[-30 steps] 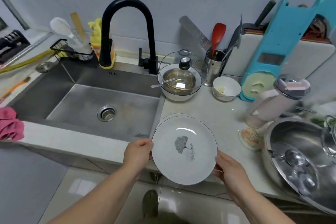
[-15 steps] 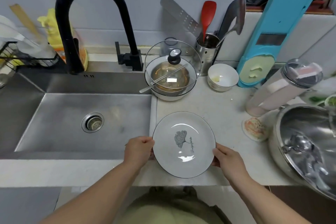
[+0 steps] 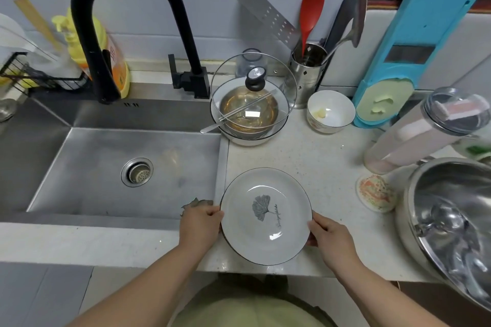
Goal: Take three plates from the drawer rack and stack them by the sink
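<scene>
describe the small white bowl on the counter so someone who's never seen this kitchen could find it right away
Start at the black faucet and move right along the back of the counter, past the glass-lidded bowl. The small white bowl sits in front of the steel utensil holder. It alone is uncovered, with a pale yellowish scrap inside.

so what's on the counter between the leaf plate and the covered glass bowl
Nothing: the head view shows bare speckled counter between the plate and the bowl.

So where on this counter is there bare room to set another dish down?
Bare counter lies between the plate held by both hands and the lidded bowl and small white bowl behind it. The sink basin is empty too. The right side is crowded: tumbler, coaster, steel pot.
</scene>
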